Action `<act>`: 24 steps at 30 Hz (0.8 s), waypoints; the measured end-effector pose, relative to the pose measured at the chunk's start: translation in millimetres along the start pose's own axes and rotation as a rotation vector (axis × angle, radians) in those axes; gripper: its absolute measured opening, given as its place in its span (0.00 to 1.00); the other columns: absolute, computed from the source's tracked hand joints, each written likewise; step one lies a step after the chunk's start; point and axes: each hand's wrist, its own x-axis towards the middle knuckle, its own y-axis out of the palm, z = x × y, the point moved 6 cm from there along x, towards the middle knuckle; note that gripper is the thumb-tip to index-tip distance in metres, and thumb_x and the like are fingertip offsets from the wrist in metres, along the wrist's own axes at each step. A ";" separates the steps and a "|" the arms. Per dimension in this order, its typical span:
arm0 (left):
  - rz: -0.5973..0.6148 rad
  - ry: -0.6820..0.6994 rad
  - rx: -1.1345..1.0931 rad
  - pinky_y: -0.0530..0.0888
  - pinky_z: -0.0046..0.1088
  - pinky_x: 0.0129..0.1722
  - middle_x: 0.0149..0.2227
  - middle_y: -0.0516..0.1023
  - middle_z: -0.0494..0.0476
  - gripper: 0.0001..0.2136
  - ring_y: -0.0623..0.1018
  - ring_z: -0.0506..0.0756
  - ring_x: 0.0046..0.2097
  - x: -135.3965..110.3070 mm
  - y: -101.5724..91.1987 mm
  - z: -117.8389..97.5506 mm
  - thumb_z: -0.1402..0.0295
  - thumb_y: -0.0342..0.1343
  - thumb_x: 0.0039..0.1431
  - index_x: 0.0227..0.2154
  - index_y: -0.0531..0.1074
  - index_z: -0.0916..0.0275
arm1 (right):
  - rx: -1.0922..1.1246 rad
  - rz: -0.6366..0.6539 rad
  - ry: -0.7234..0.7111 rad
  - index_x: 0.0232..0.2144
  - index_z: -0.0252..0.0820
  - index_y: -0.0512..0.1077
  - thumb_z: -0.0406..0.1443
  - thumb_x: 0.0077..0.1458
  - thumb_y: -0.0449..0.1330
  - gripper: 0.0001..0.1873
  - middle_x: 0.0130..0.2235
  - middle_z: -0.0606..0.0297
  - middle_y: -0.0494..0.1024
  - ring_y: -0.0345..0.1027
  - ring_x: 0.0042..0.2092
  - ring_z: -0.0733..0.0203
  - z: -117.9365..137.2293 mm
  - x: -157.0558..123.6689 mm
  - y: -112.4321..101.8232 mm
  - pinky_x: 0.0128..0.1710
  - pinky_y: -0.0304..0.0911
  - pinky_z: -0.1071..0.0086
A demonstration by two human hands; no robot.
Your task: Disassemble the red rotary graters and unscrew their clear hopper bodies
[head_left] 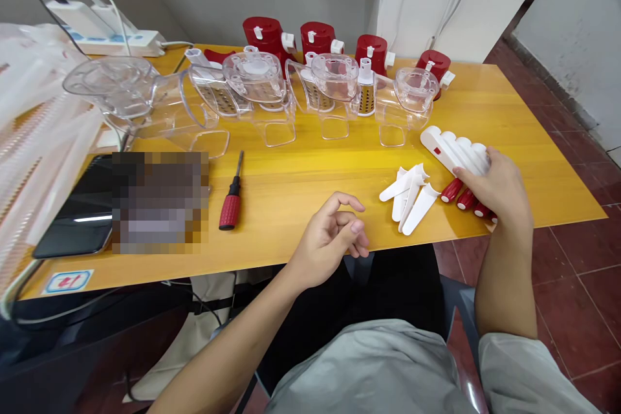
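Observation:
My right hand [504, 187] rests on a row of white crank handles with red grips [458, 150] at the right of the table, thumb on the near side and fingers over the far end. The red grips point towards me. My left hand [332, 239] hovers at the table's front edge, fingers loosely curled and apart, with nothing in it. Between the hands lies a loose pile of several flat white tapered plastic pieces [412, 197]. A screwdriver with a red and black handle [229, 207] lies further left, its tip pointing away from me.
Clear plastic grater housings [334, 77] stand in a row, with perforated white drums [366, 94] among them. Red bases [317, 35] line the back. A black phone [82, 207], a blurred patch, plastic bags [29, 110] and a power strip [121, 42] occupy the left.

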 end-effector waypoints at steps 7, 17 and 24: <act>0.000 -0.008 0.005 0.81 0.17 0.28 0.31 0.86 0.48 0.27 0.88 0.50 0.28 -1.1 1.0 0.6 0.40 0.69 0.75 0.51 0.66 0.58 | -0.012 0.013 -0.014 0.69 0.40 0.71 0.58 0.64 0.66 0.41 0.64 0.41 0.81 0.77 0.65 0.31 0.9 1.7 4.1 0.64 0.77 0.42; 0.019 -0.026 0.022 0.80 0.18 0.28 0.31 0.85 0.48 0.27 0.88 0.50 0.28 -0.9 1.9 0.2 0.39 0.68 0.75 0.51 0.66 0.58 | -0.078 0.083 0.141 0.67 0.43 0.77 0.52 0.77 0.67 0.27 0.65 0.51 0.81 0.80 0.62 0.51 -20.3 28.6 -15.8 0.65 0.81 0.50; 0.030 -0.035 0.031 0.79 0.18 0.29 0.31 0.84 0.49 0.28 0.87 0.50 0.28 -2.2 4.5 0.5 0.38 0.69 0.74 0.50 0.68 0.59 | -0.163 0.085 0.107 0.67 0.40 0.77 0.49 0.78 0.68 0.26 0.65 0.51 0.81 0.81 0.61 0.51 -14.5 85.6 -29.9 0.63 0.84 0.51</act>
